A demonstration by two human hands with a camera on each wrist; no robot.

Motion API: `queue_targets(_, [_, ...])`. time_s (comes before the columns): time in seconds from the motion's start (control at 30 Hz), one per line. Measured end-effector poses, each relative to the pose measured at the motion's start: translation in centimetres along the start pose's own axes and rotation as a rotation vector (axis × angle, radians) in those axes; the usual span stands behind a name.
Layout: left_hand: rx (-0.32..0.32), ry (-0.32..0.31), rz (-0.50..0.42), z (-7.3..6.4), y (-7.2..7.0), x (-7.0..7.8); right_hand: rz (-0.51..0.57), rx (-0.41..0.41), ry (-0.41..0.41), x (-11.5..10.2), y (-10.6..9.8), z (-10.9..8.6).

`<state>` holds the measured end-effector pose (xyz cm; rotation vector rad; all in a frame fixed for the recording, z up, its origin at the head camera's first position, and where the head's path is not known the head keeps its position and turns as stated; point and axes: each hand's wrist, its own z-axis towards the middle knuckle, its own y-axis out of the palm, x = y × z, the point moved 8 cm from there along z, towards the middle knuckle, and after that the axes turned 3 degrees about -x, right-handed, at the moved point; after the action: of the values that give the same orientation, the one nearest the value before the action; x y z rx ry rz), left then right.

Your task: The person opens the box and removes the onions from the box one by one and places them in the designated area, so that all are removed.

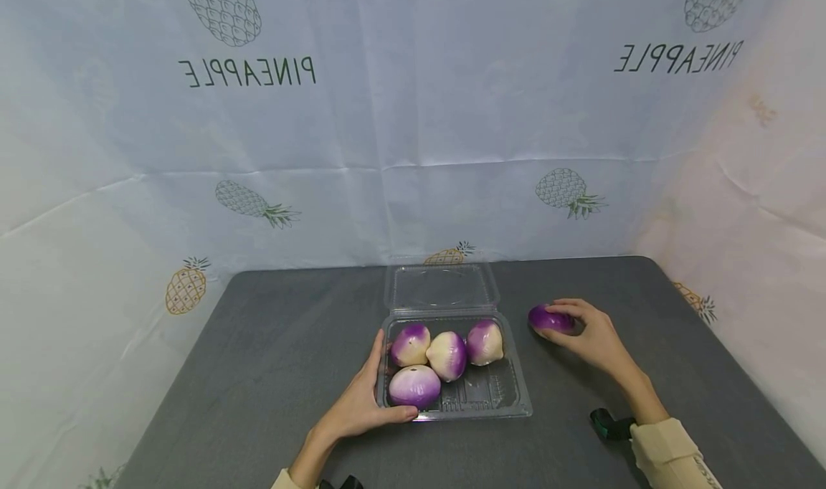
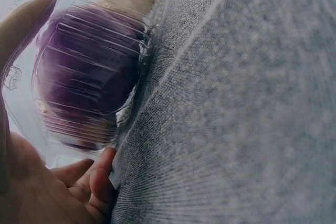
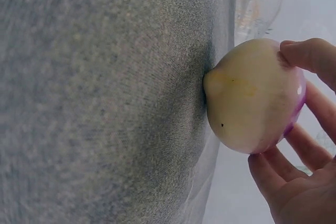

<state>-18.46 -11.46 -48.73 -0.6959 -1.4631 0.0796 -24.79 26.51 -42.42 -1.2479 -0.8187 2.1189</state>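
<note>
A clear plastic clamshell box [image 1: 480, 403] lies on the table with its lid [image 1: 442, 288] tipped back. Inside it are several purple-and-white turnips, among them a front left turnip [image 1: 414, 387] and a right-hand turnip [image 1: 485, 343]. My left hand [image 1: 361, 403] grips the box's front left corner, thumb along the front edge and fingers at the left side. Through the ribbed plastic wall a purple turnip [image 2: 89, 61] shows in the left wrist view. Right of the box, my right hand [image 1: 590, 335] holds another turnip [image 3: 252, 98] by its purple side, its pale tip down at the tabletop.
The dark grey table [image 1: 290, 345] reaches back to a pale curtain [image 1: 400, 116] printed with pineapples, which also hangs along both sides. A black strap device [image 1: 609, 424] sits at the right wrist, next to a beige sleeve [image 1: 671, 453].
</note>
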Motion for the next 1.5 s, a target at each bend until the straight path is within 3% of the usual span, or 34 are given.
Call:
queue_targets(0.8, [0.004,0.007,0.000,0.0,0.0,-0.1,-0.003,0.051,-0.006,-1.7,-0.7,0.1])
queue_targets(1.07, [0.004,0.008,0.001,0.0,0.0,-0.2,0.002,0.054,-0.055,-3.7,-0.5,0.3])
queue_targets(1.33, [-0.001,0.010,-0.010,0.0,0.1,-0.2,0.050,-0.009,-0.156,-6.5,0.7,0.3])
queue_targets(1.5, [-0.001,0.008,-0.009,0.0,0.1,-0.2,0.049,-0.051,-0.178,-8.2,1.5,0.2])
